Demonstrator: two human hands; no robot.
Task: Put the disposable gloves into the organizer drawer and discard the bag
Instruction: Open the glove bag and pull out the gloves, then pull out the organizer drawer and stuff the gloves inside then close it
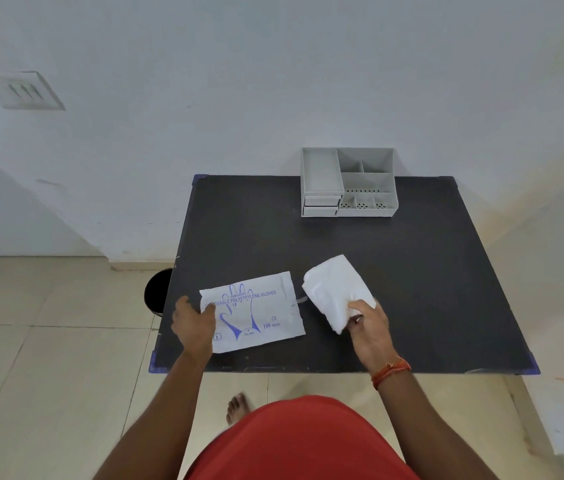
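A flat white glove bag (pixel 256 311) with blue print lies on the black table (pixel 412 271) near the front edge. My left hand (pixel 193 323) rests on the bag's left end, thumb pinching its edge. My right hand (pixel 368 323) grips a folded stack of translucent white disposable gloves (pixel 334 289), lifted just right of the bag. The grey organizer (pixel 348 181) stands at the table's back edge against the wall. Its two small drawers (pixel 320 206) at the front left are closed.
A black round bin (pixel 157 289) stands on the tiled floor just left of the table, partly hidden by its edge. A white wall rises behind the table. My bare foot (pixel 237 407) shows below the table's front edge.
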